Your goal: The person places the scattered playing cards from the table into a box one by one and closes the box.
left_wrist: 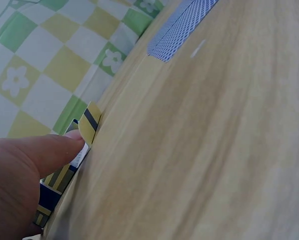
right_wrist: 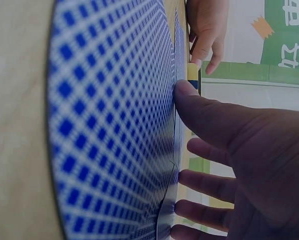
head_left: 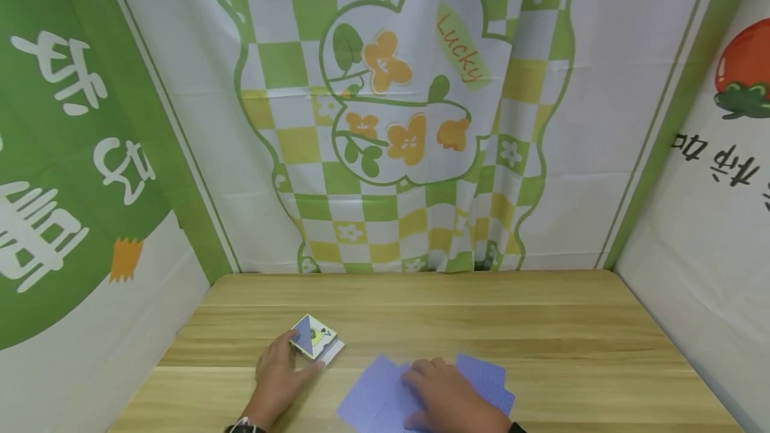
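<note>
On the wooden table, left of centre in the head view, lies a small playing-card box point(head_left: 314, 336) with an ace printed on its face. My left hand point(head_left: 278, 373) holds it between thumb and fingers. In the left wrist view the thumb touches the box's yellow-striped end flap point(left_wrist: 89, 122), which stands out. Blue-backed playing cards point(head_left: 373, 393) lie spread face down and overlapping near the table's front. Over them is my right hand point(head_left: 445, 396), its spread fingertips touching the cards. The right wrist view shows its thumb point(right_wrist: 204, 110) at the edge of a large patterned card back point(right_wrist: 109, 100).
The wooden table point(head_left: 571, 326) reaches back to a checkered curtain point(head_left: 289, 172) with flowers and the word Lucky. Printed cloth walls point(head_left: 180, 259) close off the left and right sides.
</note>
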Tool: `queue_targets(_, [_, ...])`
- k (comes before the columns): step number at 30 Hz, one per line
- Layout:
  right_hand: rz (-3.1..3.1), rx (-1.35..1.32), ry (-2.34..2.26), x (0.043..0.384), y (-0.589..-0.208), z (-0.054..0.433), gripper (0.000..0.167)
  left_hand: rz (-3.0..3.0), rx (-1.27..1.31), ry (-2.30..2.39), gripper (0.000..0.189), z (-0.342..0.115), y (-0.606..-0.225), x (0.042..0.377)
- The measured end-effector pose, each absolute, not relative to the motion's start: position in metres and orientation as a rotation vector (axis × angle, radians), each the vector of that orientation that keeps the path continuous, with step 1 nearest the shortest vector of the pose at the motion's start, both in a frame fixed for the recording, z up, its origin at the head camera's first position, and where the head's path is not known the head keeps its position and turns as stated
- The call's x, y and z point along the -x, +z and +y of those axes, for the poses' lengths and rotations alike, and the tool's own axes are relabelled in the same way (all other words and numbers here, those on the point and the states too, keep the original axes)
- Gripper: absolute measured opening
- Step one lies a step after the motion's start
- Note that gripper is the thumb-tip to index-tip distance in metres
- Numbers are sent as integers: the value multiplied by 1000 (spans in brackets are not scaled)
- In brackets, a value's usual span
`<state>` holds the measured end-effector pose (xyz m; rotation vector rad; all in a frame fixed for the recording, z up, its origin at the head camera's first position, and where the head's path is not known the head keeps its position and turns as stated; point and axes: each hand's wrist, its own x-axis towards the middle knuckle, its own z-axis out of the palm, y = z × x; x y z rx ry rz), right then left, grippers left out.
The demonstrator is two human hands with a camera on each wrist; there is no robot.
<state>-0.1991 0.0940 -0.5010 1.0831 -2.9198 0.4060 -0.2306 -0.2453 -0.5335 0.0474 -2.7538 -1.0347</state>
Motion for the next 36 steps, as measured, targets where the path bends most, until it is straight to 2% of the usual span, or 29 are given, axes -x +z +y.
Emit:
queue_targets(7, [-2904,-1117,397,200,-500,93,44,-2751,-75,-977,82,-243,-533,231])
queue_targets(12, [-2905,-1134,384,201,-499,92,38,-2768,-167,-1030,85,-242,-528,228])
queue_targets(19, [-2838,-1230,393,202,-493,90,29,-2676,-240,-1413,82,-240,-514,223])
queue_targets(27, [-2914,-1278,318,206,-482,78,40,-2509,-361,-1894,74,-237,-500,211])
queue_targets(33, [-2932,-1263,241,211,-476,68,76,-2288,-385,-2165,69,-237,-493,206])
queue_targets(36, [-2960,-1263,219,213,-474,63,78,-2220,-369,-2228,67,-237,-493,206])
